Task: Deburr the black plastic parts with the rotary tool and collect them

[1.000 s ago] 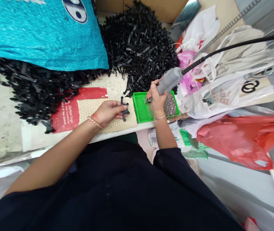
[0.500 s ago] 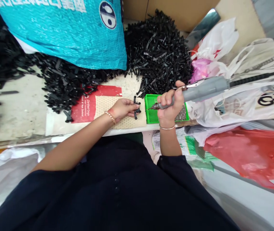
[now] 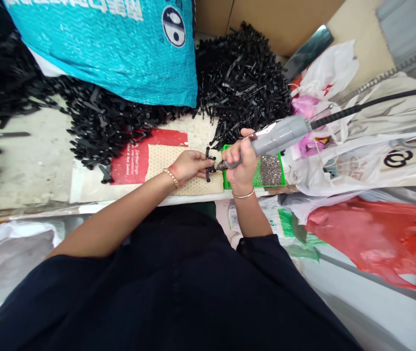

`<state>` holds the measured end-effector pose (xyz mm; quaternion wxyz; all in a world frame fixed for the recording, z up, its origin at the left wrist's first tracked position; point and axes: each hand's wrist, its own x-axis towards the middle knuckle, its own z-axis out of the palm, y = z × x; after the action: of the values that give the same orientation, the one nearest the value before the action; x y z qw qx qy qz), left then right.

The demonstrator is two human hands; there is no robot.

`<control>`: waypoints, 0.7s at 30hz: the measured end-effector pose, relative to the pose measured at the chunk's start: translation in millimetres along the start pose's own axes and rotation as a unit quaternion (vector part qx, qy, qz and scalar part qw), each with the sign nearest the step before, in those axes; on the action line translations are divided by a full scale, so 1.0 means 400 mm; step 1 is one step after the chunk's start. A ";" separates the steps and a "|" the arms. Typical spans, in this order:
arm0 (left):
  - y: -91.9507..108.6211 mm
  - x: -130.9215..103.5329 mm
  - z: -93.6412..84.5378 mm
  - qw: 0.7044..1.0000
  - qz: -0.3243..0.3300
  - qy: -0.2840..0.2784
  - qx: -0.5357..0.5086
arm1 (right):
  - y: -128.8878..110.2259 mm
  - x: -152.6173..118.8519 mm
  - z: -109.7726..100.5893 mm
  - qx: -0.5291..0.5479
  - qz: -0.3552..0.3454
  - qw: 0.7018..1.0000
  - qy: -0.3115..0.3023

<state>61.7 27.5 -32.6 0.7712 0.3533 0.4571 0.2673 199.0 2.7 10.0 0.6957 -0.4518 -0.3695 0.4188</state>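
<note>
Between its fingertips my left hand (image 3: 189, 168) pinches a small black plastic part (image 3: 208, 155) over a beige textured mat (image 3: 160, 163). My right hand (image 3: 242, 158) is wrapped round a grey electric screwdriver (image 3: 279, 139), which points left with its tip at the black part. Whether the tip touches a screw is too small to tell. Beneath and behind my right hand sits a green perforated tray (image 3: 284, 170), partly hidden, with small metal screws (image 3: 271, 169) heaped on its right side.
Large piles of black parts (image 3: 244, 83) lie behind the mat and to the left. A blue bag (image 3: 113, 58) rests among them. White plastic bags (image 3: 328, 68) and a red bag (image 3: 368, 234) are at the right. The screwdriver's black cable (image 3: 372, 105) runs off right.
My right hand and the screwdriver have moved left, from over the green tray to the black part. The left hand still holds the part. The view has shifted slightly.
</note>
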 end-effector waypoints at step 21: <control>0.000 -0.003 0.003 1.000 -0.010 0.017 0.006 | 0.020 -0.006 0.001 -0.030 -0.017 0.999 -0.001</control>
<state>62.0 26.2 -31.5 0.7638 0.3489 0.4753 0.2627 195.9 2.4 2.4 0.6884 -0.4658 -0.3905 0.3959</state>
